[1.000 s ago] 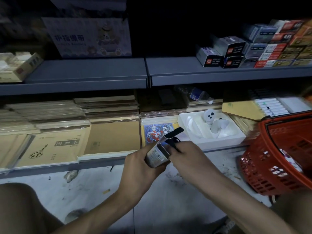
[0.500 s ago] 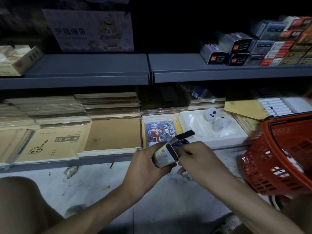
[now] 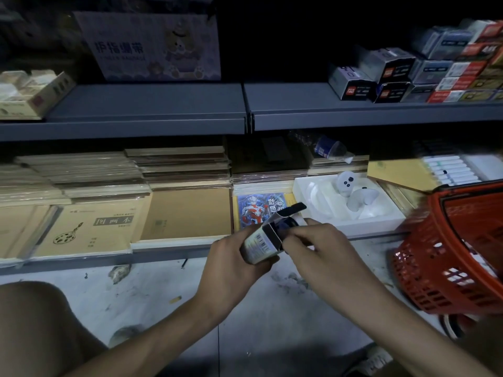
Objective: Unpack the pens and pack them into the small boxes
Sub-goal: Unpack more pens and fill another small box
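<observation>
R hand [image 3: 324,248] nearer open-flap box [image 3: 258,244]

small box [image 3: 260,242]: printed card | basket [image 3: 446,270]: red plastic mesh | shelf [image 3: 147,104]: matt grey

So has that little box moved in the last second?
No, barely: the small box in the left hand still sits just below the blue cartoon book.
</observation>
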Demonstrator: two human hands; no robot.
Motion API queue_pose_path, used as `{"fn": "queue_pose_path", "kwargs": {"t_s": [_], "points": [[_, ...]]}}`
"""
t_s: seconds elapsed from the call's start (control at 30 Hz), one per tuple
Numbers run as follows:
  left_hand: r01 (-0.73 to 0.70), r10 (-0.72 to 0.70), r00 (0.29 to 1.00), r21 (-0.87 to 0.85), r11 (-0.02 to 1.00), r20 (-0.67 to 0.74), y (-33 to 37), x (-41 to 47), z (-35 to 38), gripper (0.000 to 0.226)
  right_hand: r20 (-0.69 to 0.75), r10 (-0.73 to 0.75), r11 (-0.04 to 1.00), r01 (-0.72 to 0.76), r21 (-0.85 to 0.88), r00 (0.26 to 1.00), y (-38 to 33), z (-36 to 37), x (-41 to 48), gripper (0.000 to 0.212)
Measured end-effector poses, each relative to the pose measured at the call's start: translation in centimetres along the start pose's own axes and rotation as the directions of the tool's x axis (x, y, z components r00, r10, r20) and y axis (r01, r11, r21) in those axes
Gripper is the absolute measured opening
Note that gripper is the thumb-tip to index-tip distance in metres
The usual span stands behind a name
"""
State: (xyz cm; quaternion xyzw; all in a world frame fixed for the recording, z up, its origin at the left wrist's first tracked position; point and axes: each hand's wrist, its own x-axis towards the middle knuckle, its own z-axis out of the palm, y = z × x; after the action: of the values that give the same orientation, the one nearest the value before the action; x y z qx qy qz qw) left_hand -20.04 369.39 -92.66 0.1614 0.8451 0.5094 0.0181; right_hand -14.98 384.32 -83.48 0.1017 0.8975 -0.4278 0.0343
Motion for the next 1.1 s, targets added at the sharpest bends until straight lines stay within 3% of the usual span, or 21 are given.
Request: {"fn": "queue_pose_path", "kwargs": {"t_s": [0.13,0.3,0.4,0.43,0.5,0.6,0.67,0.7,0.8,0.9,1.0,1.1], "points": [[0.015,-0.014,0.999,0.019,1.0,-0.049,-0.6,-0.5,0.1,0.035,0.162,0.098,0.988,-0.115,0.099,0.982,-1.6,-0.3,-0.4,0.042],[-0.032,0.036,0.997,0.051,0.998,-0.068,-0.2,-0.6,0.0,0.043,0.171,0.144,0.983,-0.16,0.085,0.975,-1.6,0.3,0.2,0.043],[0.001,0.001,0.998,0.034,0.999,-0.063,-0.4,-0.6,0.1,0.035,0.169,0.147,0.985,-0.16,0.065,0.975,-1.1,0.2,0.4,0.042],[0.016,-0.015,0.998,0.016,1.0,-0.06,-0.3,-0.5,0.1,0.03,0.146,0.105,0.994,-0.11,0.024,0.984,-1.0,0.3,0.2,0.04],[0.054,-0.055,0.998,-0.021,0.998,-0.033,0.0,-0.3,0.1,0.042,0.024,-0.027,0.991,0.03,-0.128,0.999,-0.5,0.4,-0.3,0.031],[0.088,-0.089,0.996,-0.095,0.992,-0.003,-0.4,0.2,0.0,0.035,-0.222,-0.216,0.951,0.154,-0.268,0.951,-0.2,0.3,-0.5,0.013],[0.115,-0.115,0.993,-0.113,0.987,0.007,-0.8,0.2,-0.3,0.03,-0.319,-0.21,0.969,0.153,-0.196,0.924,0.1,-0.2,-0.1,0.004],[0.12,-0.119,0.993,-0.114,0.986,0.016,-0.9,0.2,-0.3,0.029,-0.33,-0.162,0.985,0.131,-0.114,0.93,0.2,-0.4,0.1,0.01],[0.133,-0.13,0.991,-0.131,0.983,0.031,-0.3,-0.1,-0.4,0.032,-0.263,0.003,0.987,0.039,0.156,0.965,0.6,-0.6,1.1,0.022],[0.17,-0.157,0.984,-0.178,0.969,0.085,0.3,-0.3,-0.3,0.043,-0.163,0.099,0.928,-0.032,0.37,0.982,1.0,-0.8,2.2,0.02],[0.178,-0.141,0.977,-0.248,0.952,0.159,1.2,-0.9,-0.4,0.059,-0.165,0.105,0.849,-0.003,0.528,0.981,1.3,-0.7,2.4,0.01],[0.139,-0.092,0.984,-0.338,0.931,0.15,2.4,-1.3,-0.8,0.061,-0.229,0.051,0.8,0.098,0.592,0.972,1.4,-0.2,2.1,0.005]]}}
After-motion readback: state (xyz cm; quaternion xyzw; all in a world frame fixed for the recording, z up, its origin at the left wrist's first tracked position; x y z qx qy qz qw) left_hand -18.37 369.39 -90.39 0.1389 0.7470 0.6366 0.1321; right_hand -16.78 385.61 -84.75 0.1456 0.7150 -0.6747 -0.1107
